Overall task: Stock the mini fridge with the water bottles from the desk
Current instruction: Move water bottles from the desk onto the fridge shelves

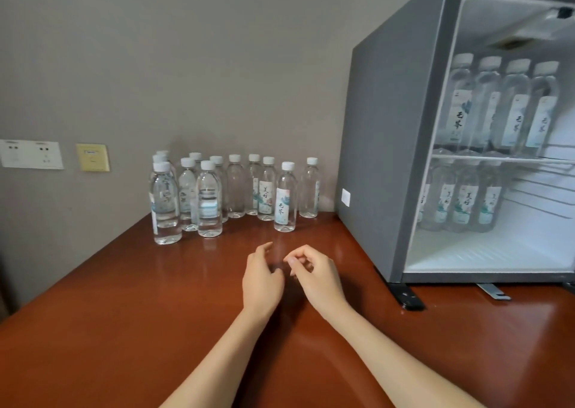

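Both hands point(287, 272) empty, fingers loosely curled, desk point(124, 330), bottles point(236, 189) with unreadable calligraphy labels, mini fridge point(389, 158)

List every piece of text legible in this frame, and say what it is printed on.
"美好": label of a desk bottle, and of lower-shelf fridge bottles.
Two brush characters on the front desk bottle and upper-shelf bottles: too blurred to read surely.
Small print on labels, wall sockets, yellow wall plate, white fridge sticker: illegible.
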{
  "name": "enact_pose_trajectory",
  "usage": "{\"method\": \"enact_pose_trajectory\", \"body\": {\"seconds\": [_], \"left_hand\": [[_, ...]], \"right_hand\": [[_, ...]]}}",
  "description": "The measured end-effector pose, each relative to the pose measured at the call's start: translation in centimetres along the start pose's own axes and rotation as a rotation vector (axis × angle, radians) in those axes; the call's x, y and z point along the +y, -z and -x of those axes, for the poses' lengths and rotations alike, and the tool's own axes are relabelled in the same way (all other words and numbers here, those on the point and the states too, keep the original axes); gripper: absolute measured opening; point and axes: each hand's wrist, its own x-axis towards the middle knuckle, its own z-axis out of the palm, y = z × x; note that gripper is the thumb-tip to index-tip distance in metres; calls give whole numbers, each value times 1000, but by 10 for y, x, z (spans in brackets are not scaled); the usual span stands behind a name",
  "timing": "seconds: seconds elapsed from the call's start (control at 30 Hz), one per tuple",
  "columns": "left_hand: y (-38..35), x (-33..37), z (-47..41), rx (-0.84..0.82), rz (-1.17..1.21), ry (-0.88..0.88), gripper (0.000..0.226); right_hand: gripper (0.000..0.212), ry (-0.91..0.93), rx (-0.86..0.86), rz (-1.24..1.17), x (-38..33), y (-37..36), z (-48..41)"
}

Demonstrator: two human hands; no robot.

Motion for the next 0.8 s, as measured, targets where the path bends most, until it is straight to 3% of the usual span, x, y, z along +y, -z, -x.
{"method": "enact_pose_trajectory", "body": {"seconds": [0.2, 0.5, 0.8], "left_hand": [[20, -20, -23, 95, 31, 74, 52], [16, -31, -66, 184, 102, 101, 37], [7, -44, -115, 273, 219, 142, 40]], "right_hand": [[20, -138, -75, -15, 1, -36, -26], [14, -39, -121, 62, 5, -77, -69], [41, -183, -117, -150, 28, -117, -124]]}}
